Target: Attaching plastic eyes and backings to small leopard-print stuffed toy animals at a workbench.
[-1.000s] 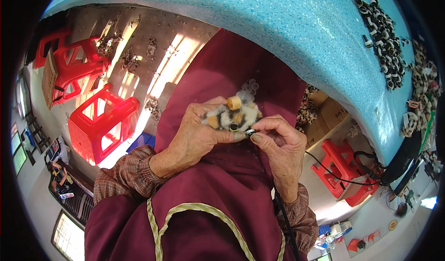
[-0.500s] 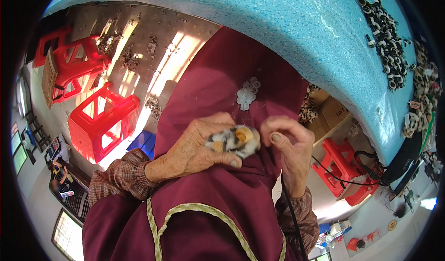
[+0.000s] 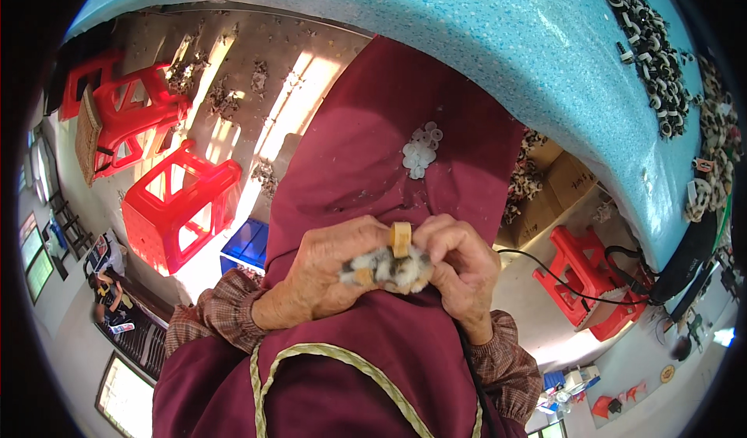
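A small furry plush piece (image 3: 387,270), white with black and tan patches, is held low over my lap. A tan ring-shaped band (image 3: 401,239) stands up from its top. My left hand (image 3: 331,259) is closed round the left end of the plush. At the other end, my right hand (image 3: 461,268) pinches it, thumb against the fur and fingers curled; whatever lies under those fingers is hidden. Farther up my lap, on the maroon apron (image 3: 350,150), rests a little heap of translucent white plastic discs (image 3: 420,154).
A blue speckled table (image 3: 498,41) curves across the far side, with a pile of black-and-white furry rings (image 3: 654,64) at its right. Red stools (image 3: 183,204) stand at left and others (image 3: 580,271) at right. A cardboard box (image 3: 564,193) with plush pieces sits below the table.
My right hand has come in from apart and now grips the plush piece's right end. The plush has turned, so its tan band points upward. My left hand keeps hold.
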Action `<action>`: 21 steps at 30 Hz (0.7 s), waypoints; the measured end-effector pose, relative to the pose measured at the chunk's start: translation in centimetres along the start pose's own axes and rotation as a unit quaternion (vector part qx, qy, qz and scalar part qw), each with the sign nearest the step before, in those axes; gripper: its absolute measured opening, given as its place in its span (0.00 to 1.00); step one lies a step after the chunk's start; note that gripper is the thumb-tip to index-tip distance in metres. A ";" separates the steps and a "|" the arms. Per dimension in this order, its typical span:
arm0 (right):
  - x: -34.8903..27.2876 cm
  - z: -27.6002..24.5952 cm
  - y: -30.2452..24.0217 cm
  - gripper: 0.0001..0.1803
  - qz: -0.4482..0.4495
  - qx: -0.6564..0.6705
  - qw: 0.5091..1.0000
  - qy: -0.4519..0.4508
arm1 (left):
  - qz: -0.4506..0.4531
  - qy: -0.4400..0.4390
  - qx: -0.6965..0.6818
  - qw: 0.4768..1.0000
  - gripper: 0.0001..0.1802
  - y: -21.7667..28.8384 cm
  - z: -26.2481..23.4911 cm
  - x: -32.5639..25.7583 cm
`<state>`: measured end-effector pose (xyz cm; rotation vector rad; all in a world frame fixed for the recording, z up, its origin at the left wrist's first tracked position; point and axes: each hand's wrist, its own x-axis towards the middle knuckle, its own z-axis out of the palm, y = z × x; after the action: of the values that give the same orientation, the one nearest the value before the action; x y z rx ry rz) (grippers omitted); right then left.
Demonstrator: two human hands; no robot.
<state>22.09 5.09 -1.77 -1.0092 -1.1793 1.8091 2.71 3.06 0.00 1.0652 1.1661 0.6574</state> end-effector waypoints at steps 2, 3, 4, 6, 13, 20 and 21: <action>-0.1 0.3 -0.5 0.06 -0.044 -0.012 0.999 -0.008 | 0.166 -0.008 0.004 0.986 0.18 0.1 -0.3 -0.3; -0.2 0.6 -0.8 0.06 -0.089 -0.030 0.995 -0.019 | 0.161 -0.013 0.006 0.987 0.18 0.3 -0.4 -0.2; -0.1 1.0 -1.1 0.08 -0.112 -0.019 0.993 -0.017 | 0.234 -0.003 0.051 0.971 0.17 0.7 -0.6 0.0; 0.1 1.4 -1.9 0.10 -0.126 -0.023 0.991 -0.032 | 0.335 0.015 0.109 0.936 0.15 1.0 -0.9 -0.1; 0.0 1.5 -2.9 0.18 -0.166 -0.027 0.979 -0.115 | 0.404 0.077 0.062 0.909 0.13 -0.5 -0.5 -1.4; -0.2 2.2 -2.9 0.17 -0.201 -0.073 0.969 -0.121 | 0.464 0.059 0.069 0.881 0.10 -1.4 -1.4 -1.3; -0.3 2.3 -2.9 0.15 -0.195 -0.097 0.970 -0.110 | 0.465 0.057 0.067 0.881 0.10 -1.5 -1.6 -1.2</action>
<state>20.62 4.89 1.65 -0.6291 -1.5915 1.5386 0.63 1.94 -0.94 1.7361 0.7428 1.4104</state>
